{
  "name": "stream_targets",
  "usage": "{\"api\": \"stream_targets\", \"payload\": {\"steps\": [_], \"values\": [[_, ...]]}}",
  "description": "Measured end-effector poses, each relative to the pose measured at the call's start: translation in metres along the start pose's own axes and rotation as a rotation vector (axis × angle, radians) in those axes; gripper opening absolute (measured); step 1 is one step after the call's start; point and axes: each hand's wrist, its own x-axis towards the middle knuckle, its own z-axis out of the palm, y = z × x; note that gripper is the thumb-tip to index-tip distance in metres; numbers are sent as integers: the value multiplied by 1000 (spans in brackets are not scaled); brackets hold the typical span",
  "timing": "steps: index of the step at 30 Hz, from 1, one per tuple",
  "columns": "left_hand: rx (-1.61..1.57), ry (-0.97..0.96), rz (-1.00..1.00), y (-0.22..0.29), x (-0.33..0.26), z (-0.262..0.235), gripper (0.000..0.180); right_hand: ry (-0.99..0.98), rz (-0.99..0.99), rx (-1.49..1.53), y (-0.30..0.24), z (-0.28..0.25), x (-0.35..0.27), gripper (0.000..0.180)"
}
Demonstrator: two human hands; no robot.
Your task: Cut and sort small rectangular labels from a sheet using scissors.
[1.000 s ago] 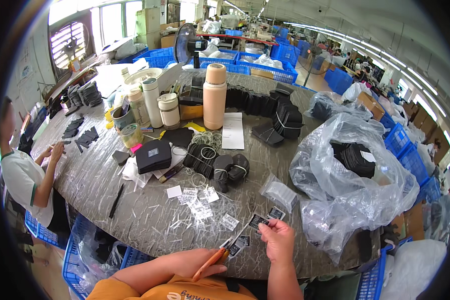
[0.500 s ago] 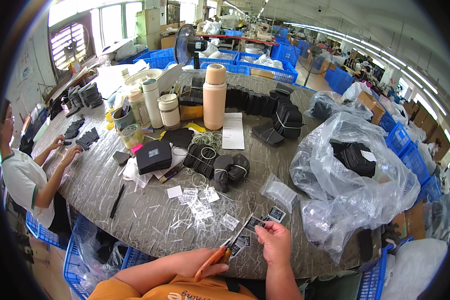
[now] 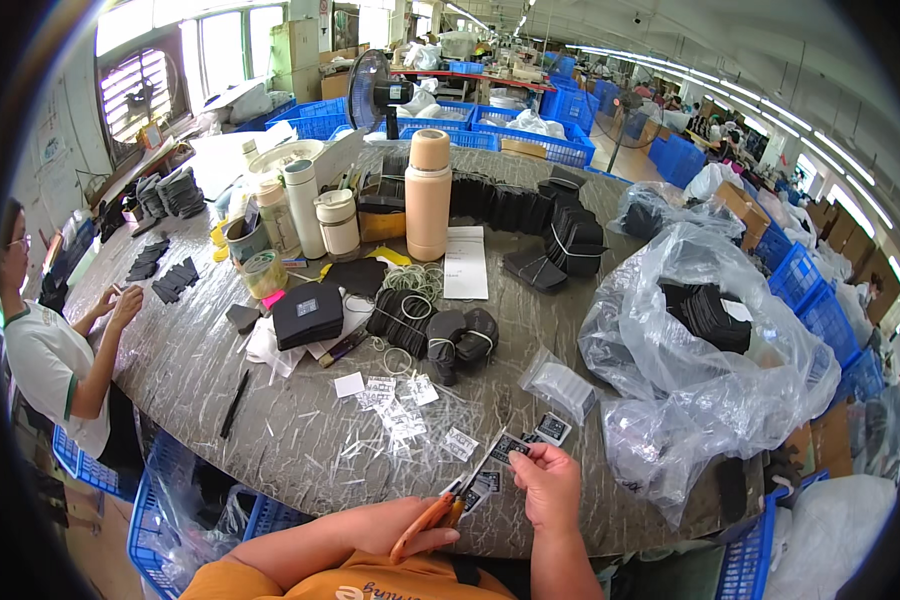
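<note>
Left hand [image 3: 395, 527] is gripping orange-handled scissors [image 3: 432, 513], blades reaching a strip of small black labels [image 3: 505, 447] that the right hand [image 3: 547, 484] is pinching above the table edge [image 3: 270, 440]. Cut labels [image 3: 400, 410] are lying scattered just beyond, a clear plastic bag [image 3: 690, 370] sitting to the right.

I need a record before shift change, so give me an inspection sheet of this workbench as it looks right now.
Surface: grey marbled round table, crowded.
Job's things: orange-handled scissors in left hand; small black label strip pinched by right hand.
Clutter: cut labels, tall beige flask, clear plastic bag of black pieces, rubber bands.
Fingers: both hands gripping.
Cables: nothing seen.
Surroundings: seated co-worker, black fan, blue crates.
</note>
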Motion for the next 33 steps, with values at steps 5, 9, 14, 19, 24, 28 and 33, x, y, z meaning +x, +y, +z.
{"api": "stream_targets", "payload": {"steps": [5,9,14,19,24,28,33], "values": [[-32,32,-8,-3,-1,2,41,-18,-8,7,1,-1,0,9],[-47,45,4,-3,0,3,40,-21,-3,4,3,-2,0,9],[-29,48,7,-5,0,3,39,-20,0,15,5,-2,1,10],[-23,39,36,-6,0,4,37,-16,11,25,4,-2,0,11],[-89,21,0,-9,2,6,34,-28,4,32,5,-3,0,11],[-168,12,-29,-12,3,8,30,-18,2,34,4,-1,-1,10],[-257,47,-20,-11,1,13,29,6,-5,25,5,2,0,11]]}}
